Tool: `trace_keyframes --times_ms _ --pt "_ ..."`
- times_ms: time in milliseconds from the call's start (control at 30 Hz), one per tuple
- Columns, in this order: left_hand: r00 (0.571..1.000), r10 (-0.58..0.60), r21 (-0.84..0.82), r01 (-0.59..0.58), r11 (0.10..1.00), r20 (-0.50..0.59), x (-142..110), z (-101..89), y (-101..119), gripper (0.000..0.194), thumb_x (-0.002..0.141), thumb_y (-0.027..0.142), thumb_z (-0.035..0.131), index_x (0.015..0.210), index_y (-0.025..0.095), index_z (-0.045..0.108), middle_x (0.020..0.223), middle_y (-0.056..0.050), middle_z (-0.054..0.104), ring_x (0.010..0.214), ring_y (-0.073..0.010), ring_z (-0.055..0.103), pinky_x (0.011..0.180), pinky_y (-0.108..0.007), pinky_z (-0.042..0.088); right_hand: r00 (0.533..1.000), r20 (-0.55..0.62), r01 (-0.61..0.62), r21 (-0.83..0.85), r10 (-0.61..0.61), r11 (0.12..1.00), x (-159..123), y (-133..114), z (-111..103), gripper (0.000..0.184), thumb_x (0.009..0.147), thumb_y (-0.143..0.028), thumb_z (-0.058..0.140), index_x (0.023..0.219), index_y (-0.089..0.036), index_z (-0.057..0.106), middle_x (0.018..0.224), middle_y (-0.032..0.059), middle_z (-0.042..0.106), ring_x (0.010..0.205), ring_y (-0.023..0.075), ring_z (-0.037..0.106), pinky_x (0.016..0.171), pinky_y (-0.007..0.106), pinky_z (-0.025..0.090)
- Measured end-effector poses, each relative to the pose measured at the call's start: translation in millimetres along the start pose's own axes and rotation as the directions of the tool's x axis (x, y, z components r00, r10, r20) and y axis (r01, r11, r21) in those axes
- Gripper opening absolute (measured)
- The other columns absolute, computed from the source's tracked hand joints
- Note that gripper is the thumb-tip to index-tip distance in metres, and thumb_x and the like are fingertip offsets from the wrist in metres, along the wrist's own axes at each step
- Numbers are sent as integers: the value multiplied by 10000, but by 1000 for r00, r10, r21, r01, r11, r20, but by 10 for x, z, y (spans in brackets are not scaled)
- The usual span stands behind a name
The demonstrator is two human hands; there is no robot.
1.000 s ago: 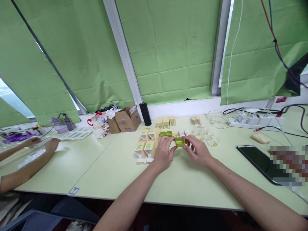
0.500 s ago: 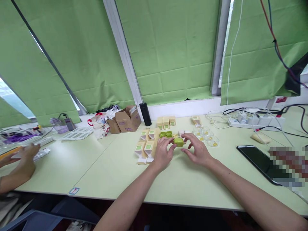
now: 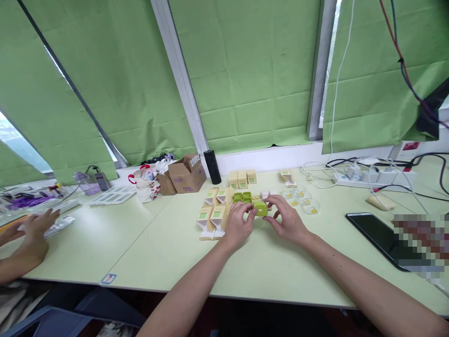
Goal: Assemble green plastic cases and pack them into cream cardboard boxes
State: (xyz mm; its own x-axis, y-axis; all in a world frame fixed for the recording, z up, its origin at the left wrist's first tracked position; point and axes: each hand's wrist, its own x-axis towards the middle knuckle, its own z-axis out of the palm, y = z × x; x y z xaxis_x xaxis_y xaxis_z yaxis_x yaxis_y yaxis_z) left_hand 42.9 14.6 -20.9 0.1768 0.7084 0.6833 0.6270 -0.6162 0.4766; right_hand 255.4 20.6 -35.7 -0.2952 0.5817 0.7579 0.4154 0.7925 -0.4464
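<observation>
A small glossy green case point(image 3: 260, 208) with rounded corners is held up over the table between my two hands. My left hand point(image 3: 240, 221) pinches its left edge with thumb and fingers. On the other side, my right hand point(image 3: 286, 220) has its thumb and forefinger curved against the right edge. Just behind are several green open-topped cases point(image 3: 242, 196) in a cluster, with small pale yellow pieces point(image 3: 255, 199) next to them. Clear plastic cups point(image 3: 306, 202) with yellow bits inside stand beyond my right hand. Opened cardboard boxes point(image 3: 216, 215) with green labels lie left of my left hand.
More small boxes point(image 3: 242, 179) stand at the back, and one box point(image 3: 286, 177) lies farther right. A black cylinder point(image 3: 212, 167) and a brown carton point(image 3: 185, 175) are by the window. A phone point(image 3: 377, 238) and power strip point(image 3: 375, 178) are right; another person's hands point(image 3: 37, 229) are far left.
The green case has tilted between my fingers, so its broad face now shows more fully. Both my hands stay in nearly the same place.
</observation>
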Motion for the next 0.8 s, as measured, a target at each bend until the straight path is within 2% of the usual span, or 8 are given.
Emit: trace_keyframes --times_ms 167,333,533,800 --pt "1000 -20 0 20 1000 11 -1 10 -17 339 1070 461 553 1040 193 758 918 -64 721 903 -228 652 838 -386 501 1000 -8 -5 7 5 1000 13 -19 -6 379 1025 -329 626 1388 -284 528 1324 130 615 957 237 700 646 377 683" --pt "1000 12 6 -12 1000 20 10 -20 -34 377 1105 423 459 1080 202 764 936 -77 743 908 -243 668 862 -424 505 999 -22 -32 63 33 997 19 -18 -5 368 1016 -347 639 1364 -276 541 1298 133 618 973 242 692 650 375 687" --pt "1000 22 3 -22 1000 13 20 -75 2 231 1053 271 554 1241 221 679 1086 -88 730 1074 -268 654 953 -458 534 996 -35 -71 132 76 989 18 3 4 362 997 -357 661 1335 -283 558 1275 125 633 999 252 699 633 360 676" --pt "973 227 65 -229 971 35 6 -91 5 493 1002 154 603 1475 262 520 1336 -109 680 1225 -312 545 1055 -536 506 995 -8 -98 144 101 985 21 -28 -20 321 998 -379 651 1293 -274 580 1259 123 638 999 251 689 623 338 656"
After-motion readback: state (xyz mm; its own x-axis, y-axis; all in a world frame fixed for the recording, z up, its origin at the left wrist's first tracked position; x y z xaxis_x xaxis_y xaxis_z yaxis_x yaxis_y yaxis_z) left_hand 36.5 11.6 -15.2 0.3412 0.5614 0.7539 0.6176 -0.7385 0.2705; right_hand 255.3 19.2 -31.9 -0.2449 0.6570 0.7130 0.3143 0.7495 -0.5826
